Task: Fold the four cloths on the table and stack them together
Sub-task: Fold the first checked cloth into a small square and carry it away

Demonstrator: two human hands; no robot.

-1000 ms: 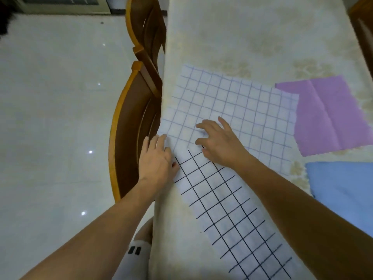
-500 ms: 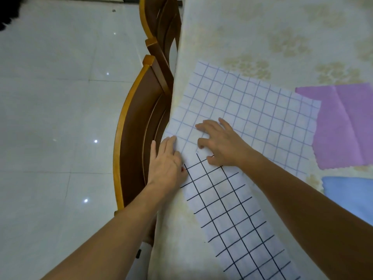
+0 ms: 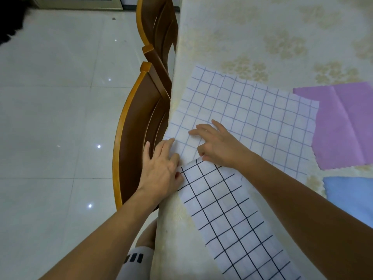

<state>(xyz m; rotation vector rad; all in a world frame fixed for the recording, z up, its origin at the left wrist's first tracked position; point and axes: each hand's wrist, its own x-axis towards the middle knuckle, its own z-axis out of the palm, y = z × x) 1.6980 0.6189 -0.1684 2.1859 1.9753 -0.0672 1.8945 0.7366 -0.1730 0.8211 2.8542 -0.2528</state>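
The table [image 3: 262, 27], under a cream flowered cover, carries four cloths near its left edge. The blue-checked cloth [image 3: 252, 110] lies flat, its left corner running right to the table edge. Toward the person from it, the black-checked cloth [image 3: 232, 215] stretches along the table, its far corner overlapping the blue-checked one.

The left hand [image 3: 161, 168] sits at that table edge — fingers loosely spread, thumb touching the corner of the black-checked cloth; whether it pinches the cloth cannot be told. The right hand [image 3: 218, 144] rests on the blue-checked cloth, fingers bent and pressing down, gripping nothing.

Right of the blue-checked cloth lies the purple cloth [image 3: 343, 126], touching it, and the light blue cloth [image 3: 351, 199] sits nearer the person. Two wooden chairs [image 3: 139, 126] stand against the table edge — open tiled floor [image 3: 60, 118] beyond them.
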